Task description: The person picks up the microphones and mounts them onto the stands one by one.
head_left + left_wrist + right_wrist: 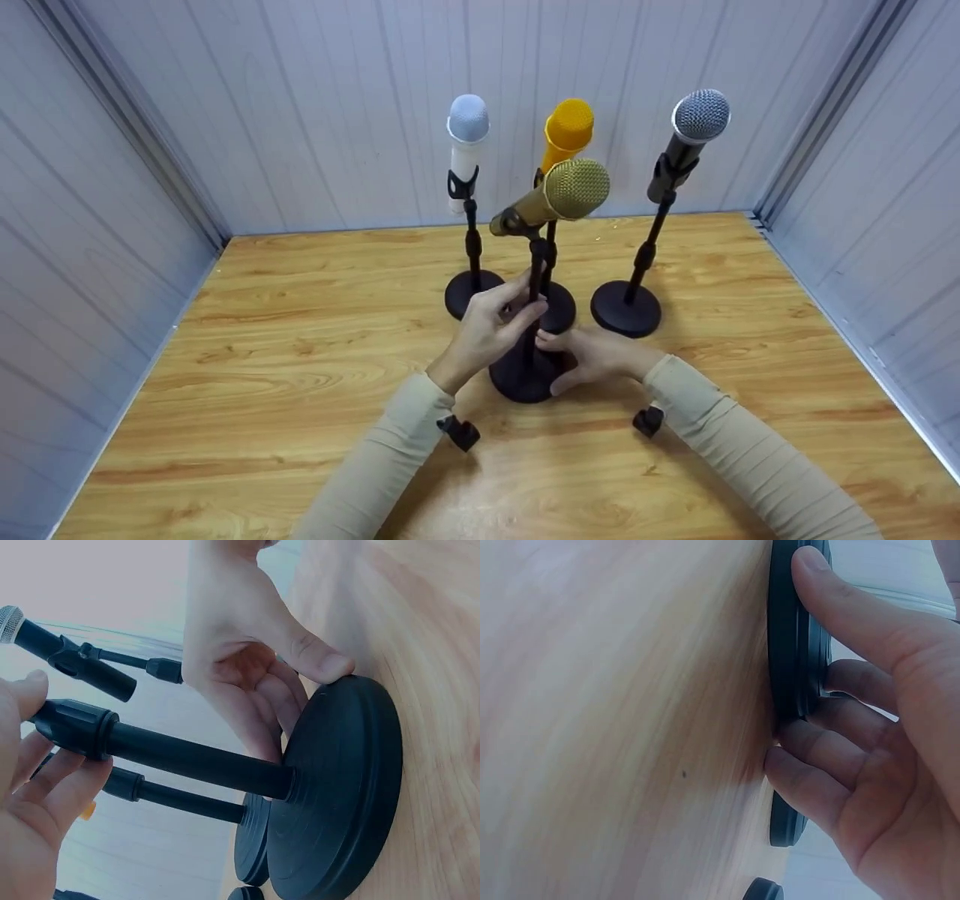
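A gold microphone (576, 189) sits tilted in the clip of a black microphone stand (517, 384). My left hand (480, 330) holds the stand's upright pole, with the thumb and fingers around its collar in the left wrist view. Low down on the right, my right hand (600, 355) grips the round base; in the right wrist view its thumb (832, 585) lies on the rim and its fingers curl at the far side. The base stands on the table, close to another stand's base (561, 309) behind it.
Behind stand a white microphone (469, 124), a yellow microphone (570, 126) partly hidden by the gold one, and a black microphone with a silver head (699, 120) at right, each on a black stand. Pale panel walls (322, 112) enclose the wooden table (285, 390).
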Tool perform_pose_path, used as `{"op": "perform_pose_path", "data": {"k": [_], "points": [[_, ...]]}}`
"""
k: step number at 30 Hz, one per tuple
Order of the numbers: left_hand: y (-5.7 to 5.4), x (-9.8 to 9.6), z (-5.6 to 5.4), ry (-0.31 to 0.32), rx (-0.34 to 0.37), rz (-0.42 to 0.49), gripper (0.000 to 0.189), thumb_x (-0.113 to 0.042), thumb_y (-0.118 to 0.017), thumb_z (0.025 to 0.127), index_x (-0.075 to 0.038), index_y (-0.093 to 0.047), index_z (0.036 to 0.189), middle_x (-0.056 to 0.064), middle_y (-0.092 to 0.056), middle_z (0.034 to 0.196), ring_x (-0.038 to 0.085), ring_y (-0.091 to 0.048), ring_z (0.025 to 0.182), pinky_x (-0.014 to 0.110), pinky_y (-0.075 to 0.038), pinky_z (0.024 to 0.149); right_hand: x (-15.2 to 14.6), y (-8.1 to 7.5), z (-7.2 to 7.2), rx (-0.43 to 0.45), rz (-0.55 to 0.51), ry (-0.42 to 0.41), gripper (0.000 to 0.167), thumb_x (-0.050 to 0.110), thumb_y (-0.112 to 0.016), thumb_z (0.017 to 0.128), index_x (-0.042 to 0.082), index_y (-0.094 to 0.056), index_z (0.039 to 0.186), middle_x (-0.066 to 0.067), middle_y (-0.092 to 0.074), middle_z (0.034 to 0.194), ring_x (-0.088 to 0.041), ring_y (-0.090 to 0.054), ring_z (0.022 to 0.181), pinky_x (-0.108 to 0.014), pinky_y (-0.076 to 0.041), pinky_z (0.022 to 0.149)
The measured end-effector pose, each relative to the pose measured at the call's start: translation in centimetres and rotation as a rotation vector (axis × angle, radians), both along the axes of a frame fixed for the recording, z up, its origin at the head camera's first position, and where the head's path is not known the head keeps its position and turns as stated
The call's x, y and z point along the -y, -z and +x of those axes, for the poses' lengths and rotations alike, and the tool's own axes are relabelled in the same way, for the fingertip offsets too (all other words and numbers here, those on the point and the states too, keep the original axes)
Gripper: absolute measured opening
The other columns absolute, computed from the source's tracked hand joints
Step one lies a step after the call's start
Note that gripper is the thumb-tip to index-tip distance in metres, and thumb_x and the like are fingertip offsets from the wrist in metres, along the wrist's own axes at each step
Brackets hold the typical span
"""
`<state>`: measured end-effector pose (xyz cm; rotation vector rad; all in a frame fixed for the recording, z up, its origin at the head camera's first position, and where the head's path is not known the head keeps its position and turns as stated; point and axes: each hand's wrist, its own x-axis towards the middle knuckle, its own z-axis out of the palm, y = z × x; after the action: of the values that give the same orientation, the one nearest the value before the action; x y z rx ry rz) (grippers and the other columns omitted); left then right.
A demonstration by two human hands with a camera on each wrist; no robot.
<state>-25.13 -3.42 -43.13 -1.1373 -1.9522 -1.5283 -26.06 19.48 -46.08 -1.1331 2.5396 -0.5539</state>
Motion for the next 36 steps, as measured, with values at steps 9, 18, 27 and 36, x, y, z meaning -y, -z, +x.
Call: {"op": "perform_pose_path", "data": {"k": [9,18,27,36], "points": [[-0.7,0.1,0.1,-0.009,0.023,-0.032,0.033,-0.007,-0.064,0.101,-0.003,-0.065,0.133,0.009,-0.076,0.099,0.022,-0.072,0.078,0.025,-0.051,0.062,0.2,-0.7,0.1,0.011,0.052,0.016,0.079,0.043,-0.082,0.085,0.004,-0.052,0.147,-0.013,-0.042,0.155,-0.036,-0.044,0.138,-0.048,-0.04,0.111],[-1.0,0.2,0.0,-0.018,-0.002,-0.113,0.025,-0.014,-0.059,0.105,-0.004,-0.064,0.127,0.005,-0.075,0.096,0.016,-0.074,0.085,0.028,-0.058,0.072,1.0,1.1,-1.2,-0.092,-0.172,-0.093,0.03,0.039,-0.071,0.096,0.018,-0.071,0.118,0.005,-0.072,0.102,-0.009,-0.066,0.086,-0.032,-0.054,0.076],[-1.4,0.5,-0.1,0.089,0.072,-0.149,0.025,-0.015,-0.054,0.107,-0.003,-0.061,0.127,0.009,-0.075,0.101,0.02,-0.074,0.092,0.029,-0.058,0.078,1.2,2.0,-1.5,-0.047,-0.243,-0.05,0.03,0.031,-0.07,0.098,0.021,-0.073,0.125,0.01,-0.072,0.117,-0.006,-0.067,0.104,-0.031,-0.055,0.09],[-1.5,1.3,-0.7,0.177,0.124,-0.166,0.022,-0.008,-0.052,0.107,0.0,-0.057,0.127,0.015,-0.074,0.101,0.028,-0.073,0.093,0.034,-0.059,0.078,1.1,0.8,-1.0,0.117,-0.097,-0.107,0.069,0.042,-0.075,0.092,0.016,-0.05,0.151,-0.005,-0.041,0.158,-0.025,-0.043,0.14,-0.047,-0.036,0.114]]}}
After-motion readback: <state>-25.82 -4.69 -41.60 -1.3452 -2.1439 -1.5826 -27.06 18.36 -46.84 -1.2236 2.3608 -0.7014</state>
